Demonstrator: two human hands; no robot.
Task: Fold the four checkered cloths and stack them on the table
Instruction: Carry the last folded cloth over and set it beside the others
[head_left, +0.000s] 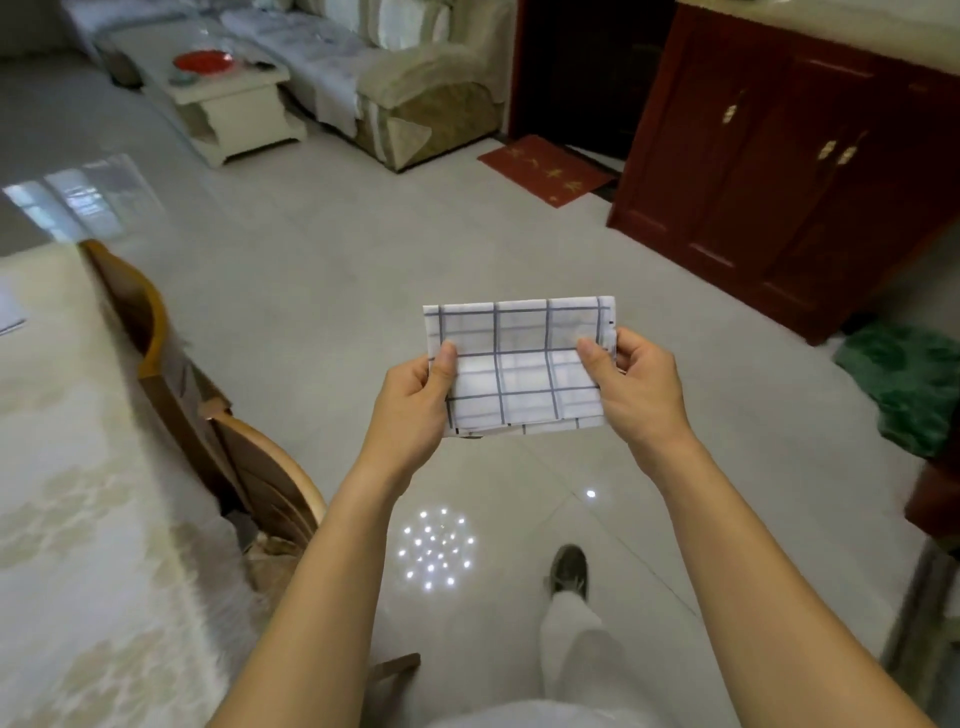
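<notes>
A folded checkered cloth (519, 364), white with dark blue-grey lines, is held up in the air in front of the person, above the pale tiled floor (311, 260) and well apart from the table (78, 467) at the left. It forms a flat rectangle with layered edges showing along its near side.

The left hand (415, 395) pinches the cloth's left edge, with the thumb on the face towards the camera and the fingers behind. The right hand (639, 384) pinches the right edge in the same way. Between the two hands the cloth is held fairly taut.

The table carries a cream patterned cover. Two wooden chairs (156, 332) stand pushed in along its right side. Below the hands, a shoe (570, 569) and a light trouser leg are visible on the floor.

On the far right stands a dark red cabinet (779, 182), with a red doormat (545, 169) just to its left. A green mat (914, 384) lies at the right edge. Far off are a beige sofa (415, 88) and a low cream coffee table (228, 104) bearing a red dish (203, 62).
</notes>
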